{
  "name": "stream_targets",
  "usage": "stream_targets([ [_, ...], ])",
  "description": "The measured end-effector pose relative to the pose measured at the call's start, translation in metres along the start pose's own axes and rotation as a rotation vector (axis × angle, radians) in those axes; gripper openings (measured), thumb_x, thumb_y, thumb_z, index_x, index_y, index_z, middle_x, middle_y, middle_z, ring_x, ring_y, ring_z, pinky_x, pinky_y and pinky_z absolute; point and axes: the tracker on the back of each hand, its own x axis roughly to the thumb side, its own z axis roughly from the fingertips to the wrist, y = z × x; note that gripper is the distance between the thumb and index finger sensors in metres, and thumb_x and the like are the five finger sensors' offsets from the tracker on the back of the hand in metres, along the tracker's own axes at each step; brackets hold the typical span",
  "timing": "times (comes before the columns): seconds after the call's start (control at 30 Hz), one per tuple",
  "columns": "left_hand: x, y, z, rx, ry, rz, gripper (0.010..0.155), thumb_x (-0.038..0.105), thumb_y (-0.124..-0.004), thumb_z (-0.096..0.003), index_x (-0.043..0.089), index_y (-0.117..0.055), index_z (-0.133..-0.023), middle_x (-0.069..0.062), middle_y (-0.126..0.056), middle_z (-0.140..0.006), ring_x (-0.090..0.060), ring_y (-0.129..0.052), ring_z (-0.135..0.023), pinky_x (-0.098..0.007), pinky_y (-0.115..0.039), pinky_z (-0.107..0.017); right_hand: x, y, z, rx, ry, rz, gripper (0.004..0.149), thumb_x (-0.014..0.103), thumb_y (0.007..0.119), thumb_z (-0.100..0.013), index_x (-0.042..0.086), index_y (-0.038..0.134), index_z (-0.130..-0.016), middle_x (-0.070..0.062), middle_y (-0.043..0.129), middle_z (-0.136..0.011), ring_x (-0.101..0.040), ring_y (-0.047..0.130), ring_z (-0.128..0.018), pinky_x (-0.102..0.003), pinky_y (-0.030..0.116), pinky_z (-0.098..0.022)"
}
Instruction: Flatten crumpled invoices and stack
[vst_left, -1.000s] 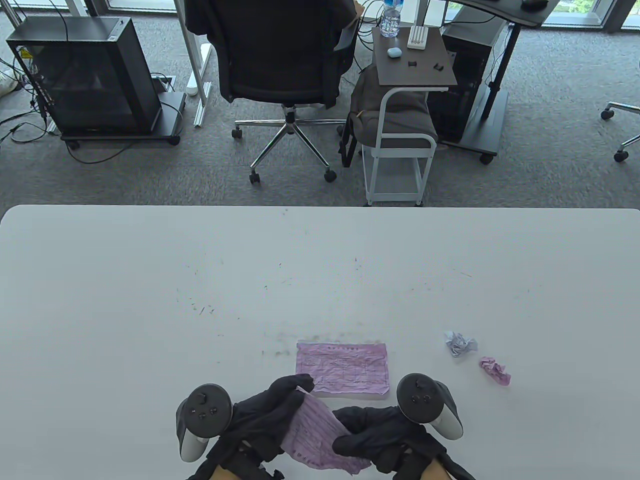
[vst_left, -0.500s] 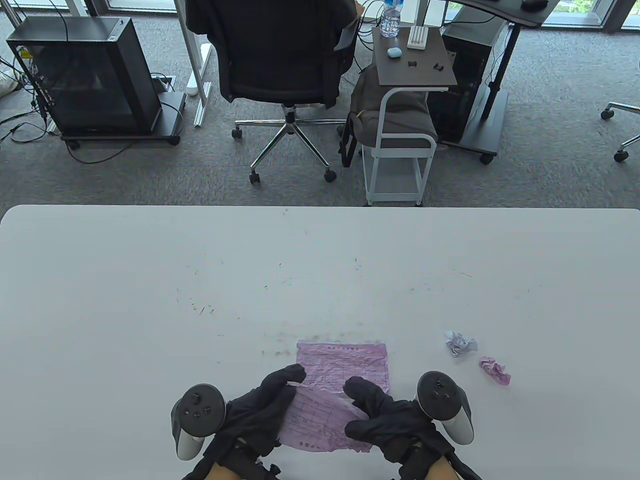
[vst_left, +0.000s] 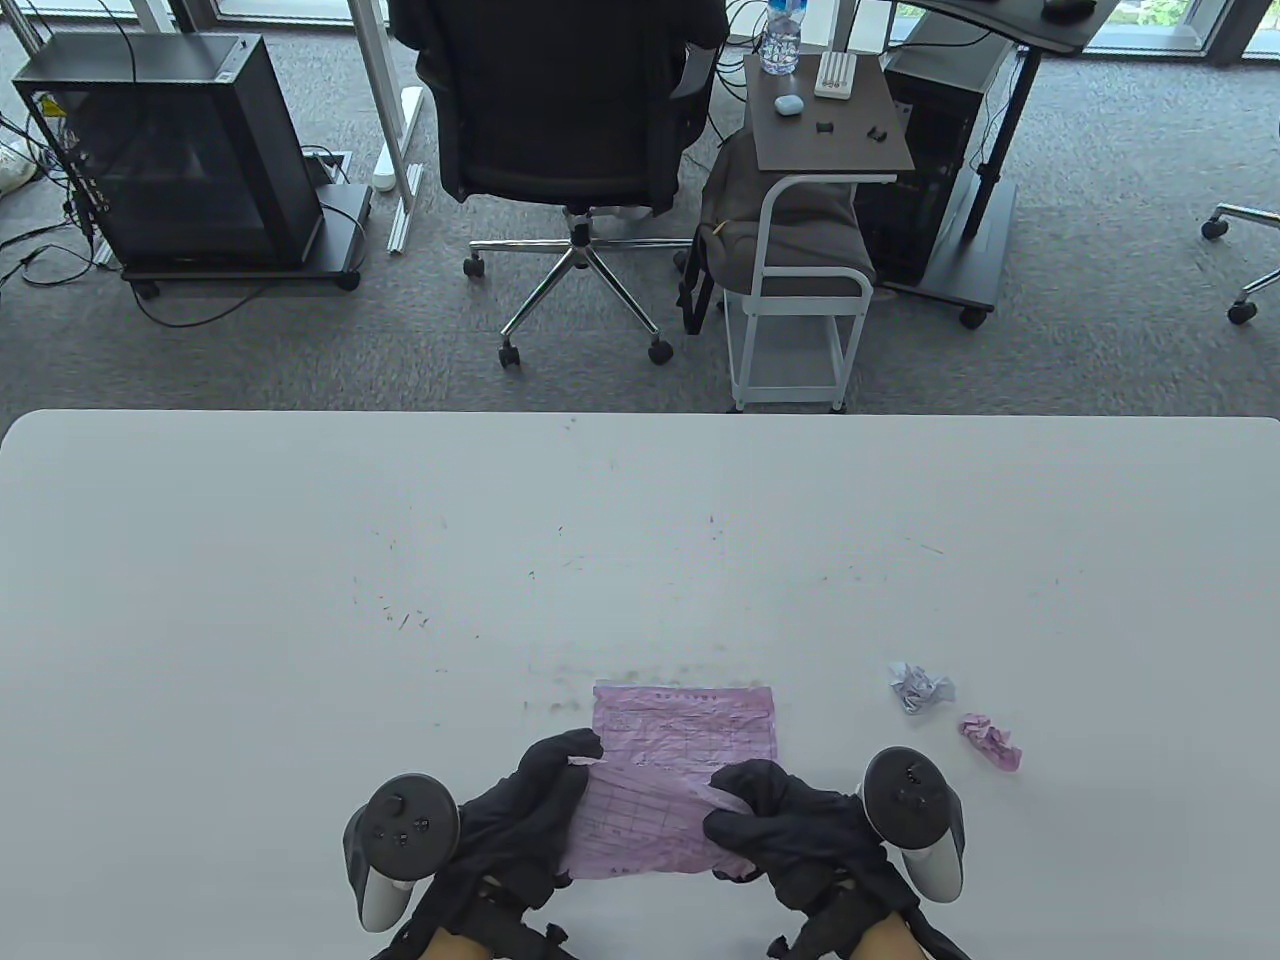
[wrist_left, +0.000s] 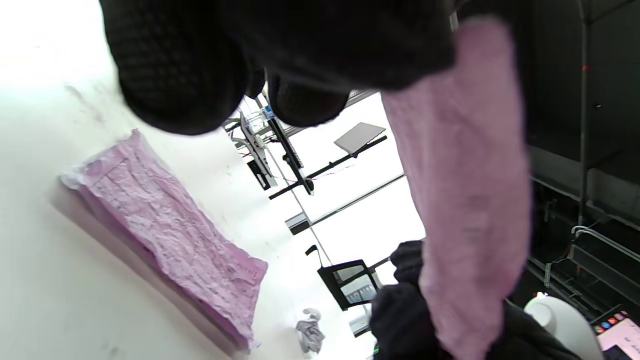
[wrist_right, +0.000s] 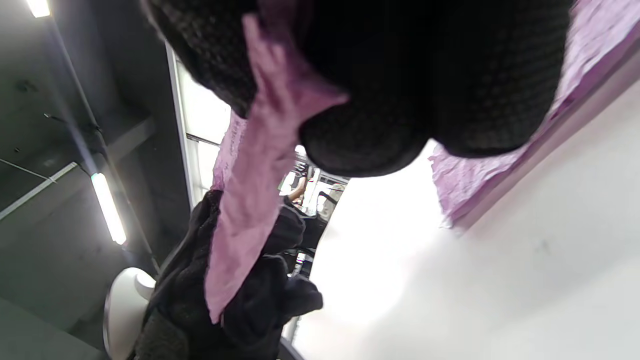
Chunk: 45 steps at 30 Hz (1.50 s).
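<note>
- Your left hand grips the left edge of a pink invoice, with the fingers curled over the paper — your right hand pinches its right edge, thumb and fingers closed on the sheet.
- Between the two hands the invoice hangs stretched, lifted off the table; the wrist views show it raised above the surface, wrinkled but opened out.
- Just beyond it lies the flattened stack of pink invoices, flat on the table, its near edge overlapped by the held sheet in the table view.
- Off to your right, well apart from the stack, sit two crumpled balls — a pink one nearer you and a whitish one just behind it.
</note>
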Motion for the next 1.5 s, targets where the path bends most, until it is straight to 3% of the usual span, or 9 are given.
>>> stream_targets([
  [0.17, -0.015, -0.015, -0.004, -0.201, 0.136, -0.272, 0.045, 0.033, -0.071, -0.0596, 0.008, -0.073, -0.097, -0.014, -0.09, -0.068, -0.013, -0.1, -0.019, -0.043, -0.09, -0.035, -0.009, 0.0, 0.002, 0.092, 0.189, 0.309, 0.051, 0.026, 0.085, -0.051, 0.005, 0.064, -0.093, -0.014, 0.095, -0.063, -0.019, 0.099, -0.035, -0.041, 0.09, -0.03],
  [0.27, -0.02, -0.025, -0.006, -0.286, 0.205, -0.517, 0.058, 0.031, -0.072, -0.0597, 0.014, -0.049, -0.111, -0.019, -0.066, -0.095, -0.025, -0.098, -0.048, -0.053, -0.082, -0.047, -0.021, 0.007, 0.0, 0.116, 0.281, 0.5, 0.05, 0.027, 0.086, -0.05, 0.005, 0.067, -0.091, -0.013, 0.095, -0.061, -0.018, 0.099, -0.034, -0.04, 0.09, -0.029],
  [0.37, -0.016, -0.031, -0.008, -0.29, 0.157, -0.652, 0.064, 0.031, -0.071, -0.0598, 0.024, -0.037, -0.112, -0.022, -0.039, -0.106, -0.038, -0.084, -0.073, -0.052, -0.078, -0.051, -0.032, 0.018, -0.004, 0.172, 0.361, 0.546, 0.05, 0.027, 0.086, -0.05, 0.005, 0.068, -0.091, -0.013, 0.095, -0.061, -0.019, 0.099, -0.034, -0.041, 0.09, -0.029],
  [0.5, -0.009, -0.045, -0.009, -0.452, 0.036, -0.656, 0.055, 0.032, -0.074, -0.059, 0.032, -0.052, -0.11, -0.017, -0.023, -0.11, -0.048, -0.06, -0.093, -0.057, -0.067, -0.06, -0.034, 0.028, -0.009, 0.203, 0.361, 0.615, 0.05, 0.027, 0.086, -0.05, 0.006, 0.067, -0.091, -0.013, 0.095, -0.062, -0.02, 0.1, -0.035, -0.041, 0.09, -0.03],
  [0.63, -0.01, -0.064, -0.005, -0.659, 0.074, -0.689, 0.054, 0.03, -0.075, -0.0587, 0.032, -0.056, -0.109, -0.014, -0.008, -0.11, -0.057, -0.034, -0.099, -0.065, -0.053, -0.066, -0.03, 0.036, -0.011, 0.209, 0.313, 0.631, 0.05, 0.026, 0.086, -0.05, 0.006, 0.067, -0.092, -0.013, 0.095, -0.064, -0.021, 0.1, -0.037, -0.042, 0.09, -0.031],
  [0.83, -0.027, -0.079, -0.003, -0.867, 0.293, -0.833, 0.071, 0.039, -0.076, -0.0576, 0.033, -0.031, -0.112, -0.016, 0.008, -0.105, -0.061, -0.007, -0.096, -0.067, -0.033, -0.067, -0.028, 0.041, -0.013, 0.228, 0.289, 0.68, 0.053, 0.024, 0.086, -0.05, 0.008, 0.063, -0.095, -0.015, 0.091, -0.071, -0.024, 0.098, -0.045, -0.044, 0.088, -0.036],
  [1.13, -0.034, -0.075, -0.006, -0.883, 0.398, -0.799, 0.08, 0.044, -0.075, -0.0544, 0.033, -0.017, -0.109, -0.014, 0.013, -0.104, -0.058, 0.006, -0.094, -0.069, -0.025, -0.066, -0.036, 0.023, -0.008, 0.259, 0.47, 0.686, 0.054, 0.023, 0.086, -0.051, 0.009, 0.061, -0.096, -0.016, 0.084, -0.075, -0.024, 0.093, -0.048, -0.046, 0.085, -0.04],
  [1.37, -0.037, -0.073, -0.006, -0.885, 0.4, -0.783, 0.084, 0.045, -0.077, -0.0525, 0.033, -0.015, -0.108, -0.013, 0.012, -0.104, -0.056, 0.009, -0.093, -0.069, -0.022, -0.064, -0.036, 0.013, -0.005, 0.222, 0.498, 0.751, 0.05, 0.021, 0.086, -0.051, 0.01, 0.064, -0.095, -0.016, 0.085, -0.075, -0.025, 0.093, -0.049, -0.047, 0.085, -0.04],
  [1.5, -0.038, -0.072, -0.006, -0.88, 0.391, -0.766, 0.084, 0.045, -0.078, -0.0523, 0.033, -0.017, -0.108, -0.013, 0.011, -0.104, -0.056, 0.009, -0.093, -0.069, -0.021, -0.064, -0.028, 0.007, -0.003, 0.187, 0.519, 0.784, 0.057, 0.026, 0.083, -0.053, 0.007, 0.057, -0.099, -0.026, 0.071, -0.089, -0.036, 0.087, -0.063, -0.055, 0.08, -0.047],
])
